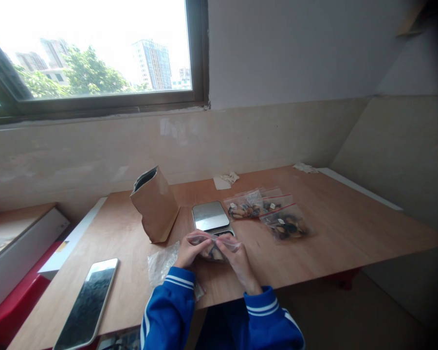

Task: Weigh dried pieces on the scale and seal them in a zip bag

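Note:
Between my two hands is a clear zip bag [213, 253] with brownish pieces inside; what they are I cannot make out. My left hand [190, 250] pinches the bag's top edge on the left. On the right, my right hand [238, 260] pinches the same edge, thumbs close together. Just beyond the bag lies a small digital scale [210, 216] with a bare metal plate, its display partly hidden by my hands. Beneath my left wrist lie clear plastic bags [162, 265]. An open brown paper bag [156, 209] stands behind my left hand.
Several filled zip bags [290, 223] with white labels lie right of the scale. A large phone [89, 304] rests at the table's left. A white card [222, 183] and crumpled tissue [305, 168] lie at the back by the wall. The wooden table's [350, 218] front edge is close to me.

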`<state>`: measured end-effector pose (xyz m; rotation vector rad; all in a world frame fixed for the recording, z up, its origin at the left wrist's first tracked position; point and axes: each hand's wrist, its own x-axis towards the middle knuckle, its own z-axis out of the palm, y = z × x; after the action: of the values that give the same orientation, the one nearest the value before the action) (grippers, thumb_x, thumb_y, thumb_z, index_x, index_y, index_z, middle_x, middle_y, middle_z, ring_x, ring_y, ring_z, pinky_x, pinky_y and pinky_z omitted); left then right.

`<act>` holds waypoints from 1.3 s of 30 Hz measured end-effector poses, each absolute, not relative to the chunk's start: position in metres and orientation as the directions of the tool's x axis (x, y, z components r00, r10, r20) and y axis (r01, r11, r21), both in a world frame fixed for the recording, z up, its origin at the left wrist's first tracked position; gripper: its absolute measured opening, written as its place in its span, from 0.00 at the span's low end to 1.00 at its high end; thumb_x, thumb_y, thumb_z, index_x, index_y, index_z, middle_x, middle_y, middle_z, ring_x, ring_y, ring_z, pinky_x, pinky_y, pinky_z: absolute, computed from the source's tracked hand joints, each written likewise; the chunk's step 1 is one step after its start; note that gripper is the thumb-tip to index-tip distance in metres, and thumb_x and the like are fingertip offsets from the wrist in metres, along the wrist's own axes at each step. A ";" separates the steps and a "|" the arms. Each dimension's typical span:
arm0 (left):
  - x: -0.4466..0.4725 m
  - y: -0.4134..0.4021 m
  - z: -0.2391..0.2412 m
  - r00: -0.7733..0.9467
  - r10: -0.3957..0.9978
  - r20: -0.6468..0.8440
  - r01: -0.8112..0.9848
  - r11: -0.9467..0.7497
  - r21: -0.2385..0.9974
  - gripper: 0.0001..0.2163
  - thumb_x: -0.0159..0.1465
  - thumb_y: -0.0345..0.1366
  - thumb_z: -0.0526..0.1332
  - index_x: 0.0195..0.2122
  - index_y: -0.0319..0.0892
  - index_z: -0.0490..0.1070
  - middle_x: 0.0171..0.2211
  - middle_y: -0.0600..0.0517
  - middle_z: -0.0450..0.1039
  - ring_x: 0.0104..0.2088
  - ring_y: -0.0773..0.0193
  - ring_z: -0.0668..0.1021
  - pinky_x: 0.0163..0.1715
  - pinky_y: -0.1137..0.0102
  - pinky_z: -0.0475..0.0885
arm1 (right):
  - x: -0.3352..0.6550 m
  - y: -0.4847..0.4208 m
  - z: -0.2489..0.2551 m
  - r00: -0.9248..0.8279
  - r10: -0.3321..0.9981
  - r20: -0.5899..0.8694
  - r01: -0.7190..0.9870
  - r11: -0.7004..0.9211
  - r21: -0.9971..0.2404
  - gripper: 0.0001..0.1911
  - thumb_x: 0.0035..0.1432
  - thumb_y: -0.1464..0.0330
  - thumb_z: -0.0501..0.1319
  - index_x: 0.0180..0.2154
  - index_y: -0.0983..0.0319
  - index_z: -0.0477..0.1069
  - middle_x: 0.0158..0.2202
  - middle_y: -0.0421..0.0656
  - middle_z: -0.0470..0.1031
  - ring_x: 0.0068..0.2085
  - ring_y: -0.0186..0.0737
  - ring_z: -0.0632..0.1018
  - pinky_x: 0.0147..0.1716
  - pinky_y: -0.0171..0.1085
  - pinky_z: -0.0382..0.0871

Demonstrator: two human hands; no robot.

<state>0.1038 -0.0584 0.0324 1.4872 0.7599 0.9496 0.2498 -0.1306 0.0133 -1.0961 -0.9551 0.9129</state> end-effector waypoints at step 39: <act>0.104 -0.055 0.024 0.467 0.869 0.167 -0.033 -0.171 0.985 0.10 0.52 0.41 0.69 0.27 0.38 0.77 0.26 0.50 0.76 0.29 0.64 0.75 0.32 0.71 0.68 | 0.230 -0.133 0.012 0.513 0.790 0.335 0.315 0.190 -0.930 0.17 0.57 0.55 0.58 0.27 0.61 0.74 0.28 0.43 0.76 0.34 0.42 0.75 0.38 0.37 0.67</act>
<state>0.1043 -0.0546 0.0239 1.5328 0.7585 0.9536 0.2304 -0.1333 0.0119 -1.3950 -1.0455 0.4383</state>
